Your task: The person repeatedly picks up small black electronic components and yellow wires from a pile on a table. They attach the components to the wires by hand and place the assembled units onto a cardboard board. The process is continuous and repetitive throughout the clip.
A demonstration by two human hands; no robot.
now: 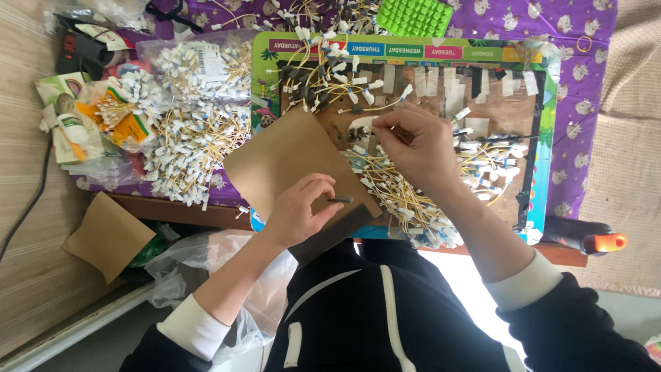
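At the near edge of the surface (172, 210), the person's left hand (299, 210) is closed around a small dark flat piece (339, 200), pinched between the thumb and the fingers, and it rests on a brown cardboard sheet (282, 155) that lies tilted over that edge. Under the sheet, a darker board (334, 234) sticks out toward the person's body.

The right hand (420, 148) is further in, over the middle of a wooden board (413, 103). Its fingers are closed in a pinch on something thin (it is too small to tell exactly what), just beside a white tag. Directly below this hand lies a heap of yellow wires with white tags (406, 200), reaching to the near edge of the surface.

More of the same wires (323, 69) lie at the far side of the wooden board, and strips of pale tape (447, 83) are stuck along its far edge. At the left side of the surface there are large piles of tagged wires (193, 138), some in a clear plastic bag (200, 65). A green silicone mat (413, 15) sits at the far edge, on the purple patterned cloth (578, 103). At the right near corner, a tool with an orange tip (606, 242) lies past the edge.
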